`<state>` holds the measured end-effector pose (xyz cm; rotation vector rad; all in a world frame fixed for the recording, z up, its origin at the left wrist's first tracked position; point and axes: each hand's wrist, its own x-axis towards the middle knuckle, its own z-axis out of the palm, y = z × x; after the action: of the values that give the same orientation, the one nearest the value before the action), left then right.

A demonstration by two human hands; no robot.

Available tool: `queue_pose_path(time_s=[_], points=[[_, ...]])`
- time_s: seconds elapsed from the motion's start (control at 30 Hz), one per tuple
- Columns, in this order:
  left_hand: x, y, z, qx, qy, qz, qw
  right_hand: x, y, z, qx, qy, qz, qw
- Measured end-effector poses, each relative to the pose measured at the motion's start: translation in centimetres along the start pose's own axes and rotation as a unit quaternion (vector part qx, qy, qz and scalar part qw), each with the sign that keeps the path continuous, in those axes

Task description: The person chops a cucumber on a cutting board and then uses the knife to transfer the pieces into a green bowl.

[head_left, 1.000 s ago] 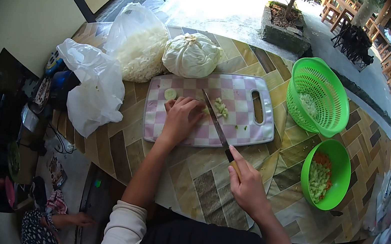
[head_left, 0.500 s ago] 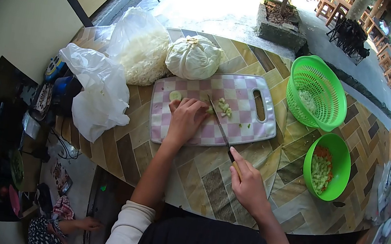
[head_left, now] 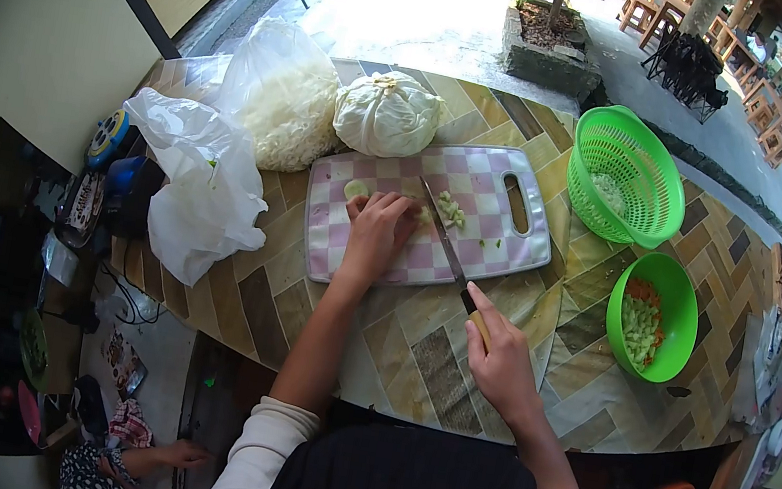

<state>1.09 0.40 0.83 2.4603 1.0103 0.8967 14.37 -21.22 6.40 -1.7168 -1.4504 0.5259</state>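
My right hand [head_left: 500,362] grips a knife [head_left: 451,256] by its wooden handle, blade resting on the pink-and-white checked cutting board [head_left: 525,242]. On the board, my left hand [head_left: 379,233] has its fingers bent over a pale green piece, apparently cucumber, mostly hidden under the fingertips beside the blade. A round cut cucumber piece [head_left: 356,188] lies behind the left knuckles. Small diced pieces [head_left: 452,211] sit just right of the blade.
Behind the board are a cabbage [head_left: 387,114] and a bag of white shreds [head_left: 291,113]. A white plastic bag [head_left: 205,202] lies left. To the right stand a green colander [head_left: 666,200] and a green bowl [head_left: 684,334] with diced vegetables. Another person's hand [head_left: 183,454] shows lower left.
The view has shifted slightly. Both hands stay in nearly the same place over the board, and the knife remains beside the left fingertips.
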Motion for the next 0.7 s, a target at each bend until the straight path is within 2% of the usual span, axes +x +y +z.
queue_pose_path(time_s=[0.47,0.7], points=[[0.0,-0.2,0.2,0.003,0.004,-0.002,1.0,0.0,-1.8,1.0,-0.092,-0.046,0.046,0.994],[0.0,-0.1,-0.1,0.007,-0.002,-0.001,1.0,0.1,-1.4,1.6,-0.076,-0.049,0.046,0.995]])
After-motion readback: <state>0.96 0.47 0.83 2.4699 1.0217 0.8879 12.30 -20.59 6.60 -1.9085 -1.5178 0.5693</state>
